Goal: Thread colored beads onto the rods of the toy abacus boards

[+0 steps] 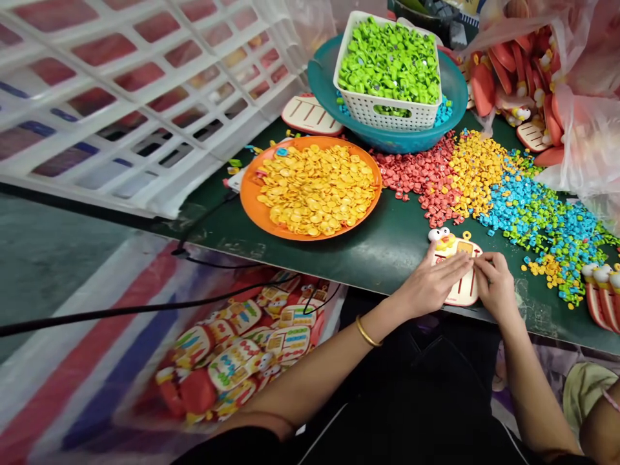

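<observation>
A cream-coloured slotted toy board [465, 292] with a white-eyed, yellow-billed character head lies at the table's near edge. Across its left part rests my left hand [434, 281], fingers stretched out flat and tips pointing right. My right hand [496, 284] sits at the board's right side with its fingers bent and pinched together. Both hands' fingertips meet near the board's upper slots, and whatever may be between the right fingertips is hidden. Loose red pieces [421, 184], yellow pieces [472, 171] and mixed blue-green pieces [537, 206] lie in heaps beyond and to the right.
An orange plate [249, 194] of yellow discs stands left of the hands. Behind it, a white basket [402, 111] of green pieces sits in a teal basin [322, 84]. A white crate [159, 194] leans at left; finished-looking toys [237, 361] fill a bag below. A black cable [145, 314] crosses.
</observation>
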Available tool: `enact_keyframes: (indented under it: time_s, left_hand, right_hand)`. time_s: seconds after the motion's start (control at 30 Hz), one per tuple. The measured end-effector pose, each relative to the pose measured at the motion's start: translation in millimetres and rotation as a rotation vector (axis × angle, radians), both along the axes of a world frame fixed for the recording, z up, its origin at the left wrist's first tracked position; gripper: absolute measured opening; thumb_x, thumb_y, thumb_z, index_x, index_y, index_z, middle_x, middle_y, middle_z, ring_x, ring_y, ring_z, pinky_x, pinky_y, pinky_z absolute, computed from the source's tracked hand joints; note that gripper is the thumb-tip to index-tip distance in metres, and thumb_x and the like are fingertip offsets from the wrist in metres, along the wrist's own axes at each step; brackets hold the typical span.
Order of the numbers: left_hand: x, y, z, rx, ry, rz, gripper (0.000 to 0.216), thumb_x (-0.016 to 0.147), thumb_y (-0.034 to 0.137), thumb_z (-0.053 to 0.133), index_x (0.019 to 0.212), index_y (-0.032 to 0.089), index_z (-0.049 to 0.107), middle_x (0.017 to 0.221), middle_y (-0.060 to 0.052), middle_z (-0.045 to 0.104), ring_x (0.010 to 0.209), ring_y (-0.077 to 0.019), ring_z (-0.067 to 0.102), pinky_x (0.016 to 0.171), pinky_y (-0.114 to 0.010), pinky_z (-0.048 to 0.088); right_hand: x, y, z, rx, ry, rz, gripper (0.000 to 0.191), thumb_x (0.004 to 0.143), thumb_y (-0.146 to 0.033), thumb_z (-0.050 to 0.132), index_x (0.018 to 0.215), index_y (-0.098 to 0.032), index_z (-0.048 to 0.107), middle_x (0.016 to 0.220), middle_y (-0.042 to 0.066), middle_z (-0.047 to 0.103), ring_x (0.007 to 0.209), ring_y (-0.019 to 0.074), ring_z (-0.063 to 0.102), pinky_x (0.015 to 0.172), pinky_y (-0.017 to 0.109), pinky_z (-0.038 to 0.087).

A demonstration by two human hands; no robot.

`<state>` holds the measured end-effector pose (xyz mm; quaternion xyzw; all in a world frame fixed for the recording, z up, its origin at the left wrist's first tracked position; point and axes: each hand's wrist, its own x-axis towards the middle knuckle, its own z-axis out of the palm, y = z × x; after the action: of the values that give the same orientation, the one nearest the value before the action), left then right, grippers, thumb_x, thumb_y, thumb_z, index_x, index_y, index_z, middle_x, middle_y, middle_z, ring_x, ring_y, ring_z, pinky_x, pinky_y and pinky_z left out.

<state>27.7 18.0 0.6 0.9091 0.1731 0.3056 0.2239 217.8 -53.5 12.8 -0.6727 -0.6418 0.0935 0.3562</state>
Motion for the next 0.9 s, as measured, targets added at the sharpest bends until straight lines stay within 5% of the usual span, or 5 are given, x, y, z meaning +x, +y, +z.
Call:
enact_keyframes:
  time_s: [0.13,0.4,0.6,0.73,0.9]
  left_hand:
    - [0,-3,3.0,-0.059,-0.020,0.280,0.041,0.094,0.039,0.058,0.129,0.018,0.061,0.132,-0.012,0.065,0.129,-0.0272,0.056,0.122,-0.056,0.022]
    - [-3,-3,1.7,-0.049,-0.080,0.159,0.021,0.099,0.025,0.051,0.113,0.020,0.065,0.113,-0.005,0.072,0.113,-0.0194,0.062,0.120,-0.051,0.027]
    - [1,-3,-0.9,-0.208,-0.035,0.197,0.037,0.085,0.044,0.070,0.110,0.018,0.061,0.108,-0.010,0.062,0.107,-0.0260,0.057,0.101,-0.046,0.048]
    - [2,-2,-0.8,-0.190,-0.003,0.197,0.054,0.083,0.043,0.072,0.128,0.018,0.057,0.126,-0.012,0.058,0.119,-0.0301,0.050,0.104,-0.047,0.045]
    - [0,-5,1.7,-0.138,0.011,0.221,0.044,0.090,0.045,0.062,0.127,0.021,0.063,0.117,-0.009,0.065,0.116,-0.0282,0.053,0.105,-0.047,0.043]
  right_hand:
    - [-15,-8,-4.4,0.036,-0.080,-0.138,0.029,0.096,-0.024,0.046,0.113,-0.027,0.070,0.100,0.010,0.062,0.094,0.0247,0.059,0.083,0.042,0.054]
    - [-41,16,-0.5,0.003,0.066,-0.110,0.027,0.094,-0.024,0.047,0.098,-0.023,0.073,0.093,0.010,0.069,0.092,0.0233,0.065,0.084,0.038,0.055]
    - [-12,35,5.6,-0.089,0.240,0.034,0.025,0.092,-0.028,0.051,0.101,-0.024,0.073,0.099,0.006,0.074,0.092,0.0211,0.068,0.085,0.035,0.055]
    - [16,90,11.3,-0.072,-0.021,-0.237,0.022,0.088,-0.032,0.059,0.096,-0.018,0.073,0.094,0.011,0.071,0.085,0.0233,0.065,0.081,0.037,0.052]
    - [25,116,18.5,-0.217,-0.243,-0.223,0.022,0.090,-0.022,0.052,0.089,-0.018,0.074,0.097,0.013,0.070,0.092,0.0250,0.064,0.080,0.035,0.048]
